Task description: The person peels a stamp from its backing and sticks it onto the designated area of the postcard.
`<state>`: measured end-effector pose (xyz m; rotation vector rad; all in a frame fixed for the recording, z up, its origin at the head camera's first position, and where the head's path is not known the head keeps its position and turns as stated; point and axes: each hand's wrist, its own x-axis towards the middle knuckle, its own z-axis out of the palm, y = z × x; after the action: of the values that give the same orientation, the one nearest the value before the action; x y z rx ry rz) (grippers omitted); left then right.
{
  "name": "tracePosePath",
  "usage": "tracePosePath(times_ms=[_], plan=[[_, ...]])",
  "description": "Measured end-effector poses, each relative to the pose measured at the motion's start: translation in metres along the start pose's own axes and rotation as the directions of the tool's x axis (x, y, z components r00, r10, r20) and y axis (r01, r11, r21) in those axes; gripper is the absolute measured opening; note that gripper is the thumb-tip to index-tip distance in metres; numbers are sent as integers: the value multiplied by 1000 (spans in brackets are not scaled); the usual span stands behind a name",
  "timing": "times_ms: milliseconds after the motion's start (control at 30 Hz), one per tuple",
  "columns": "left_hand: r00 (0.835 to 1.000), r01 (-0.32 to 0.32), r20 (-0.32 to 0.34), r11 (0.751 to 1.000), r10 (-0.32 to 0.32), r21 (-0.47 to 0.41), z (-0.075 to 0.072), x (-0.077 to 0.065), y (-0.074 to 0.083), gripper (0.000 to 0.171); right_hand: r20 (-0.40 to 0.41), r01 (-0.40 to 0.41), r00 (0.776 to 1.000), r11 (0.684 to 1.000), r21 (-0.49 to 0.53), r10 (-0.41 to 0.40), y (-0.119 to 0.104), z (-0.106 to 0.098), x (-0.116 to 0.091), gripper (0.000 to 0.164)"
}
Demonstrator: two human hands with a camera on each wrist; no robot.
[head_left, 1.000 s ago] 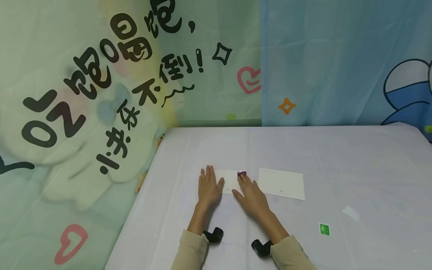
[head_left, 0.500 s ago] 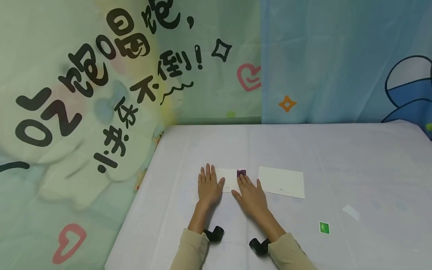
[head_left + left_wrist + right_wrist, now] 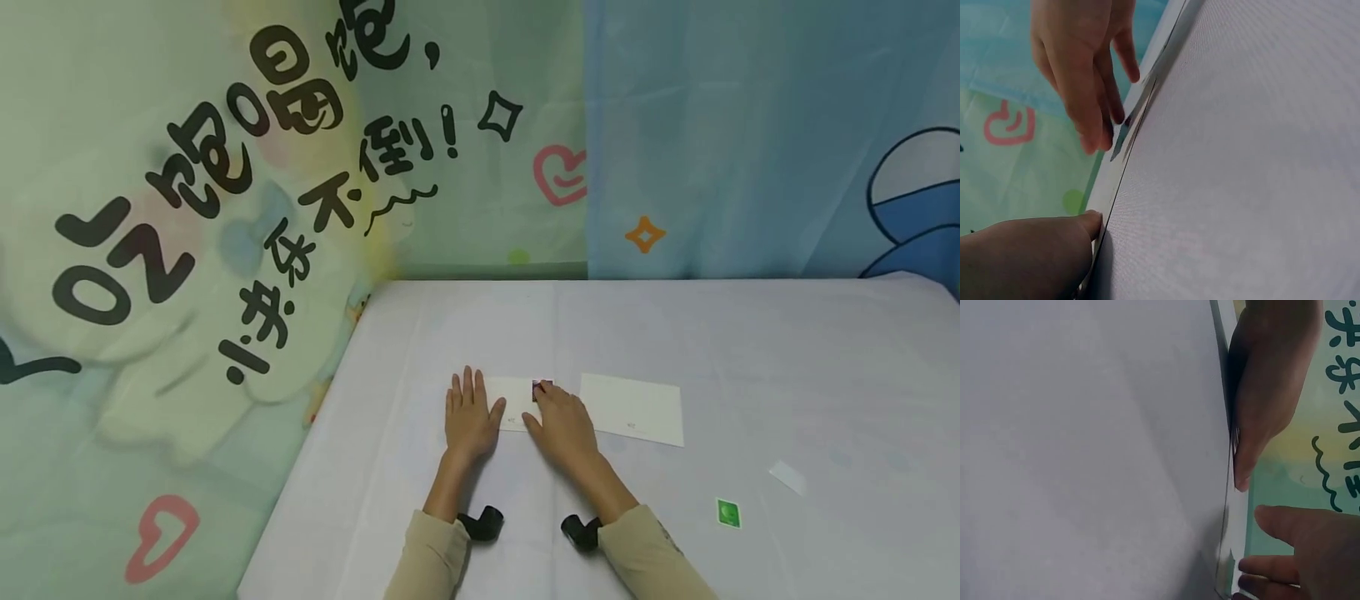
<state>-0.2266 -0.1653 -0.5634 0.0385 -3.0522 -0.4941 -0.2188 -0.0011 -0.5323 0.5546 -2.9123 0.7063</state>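
Observation:
On the white tablecloth lies a blank white card (image 3: 512,408), perhaps an envelope, with a small mark at its lower edge. My left hand (image 3: 470,425) rests flat over its left end, fingers straight and thumb spread. A small purple stamp (image 3: 537,392) sits at the card's upper right corner, partly covered by the fingers of my right hand (image 3: 566,429). Those fingertips touch the stamp, slightly bent, with the thumb apart from them. In the left wrist view the stamp (image 3: 1120,140) looks dark, and my left thumb (image 3: 1088,225) presses the card's near edge.
A second white card (image 3: 633,410) lies just right of my right hand. Nearer on the right are a green stamp (image 3: 728,513) and a small pale paper piece (image 3: 787,477). Printed cloth curtains (image 3: 480,225) stand behind and left of the table.
My right fingers have drawn in and bent a little over the purple stamp. The left hand stays in place on the card; the head view has shifted slightly.

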Motion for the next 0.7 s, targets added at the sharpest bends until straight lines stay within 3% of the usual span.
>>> tracePosePath(times_ms=[233,700], plan=[[1000,11,17,1000,-11,-1,3,-1,1,68,119,-21,993,1000,-21,23,2,9,8,62],[1000,16,6,1000,-16,-8,5,2,-3,68,97,-86,991,996,-33,89,-3,14,9,60]])
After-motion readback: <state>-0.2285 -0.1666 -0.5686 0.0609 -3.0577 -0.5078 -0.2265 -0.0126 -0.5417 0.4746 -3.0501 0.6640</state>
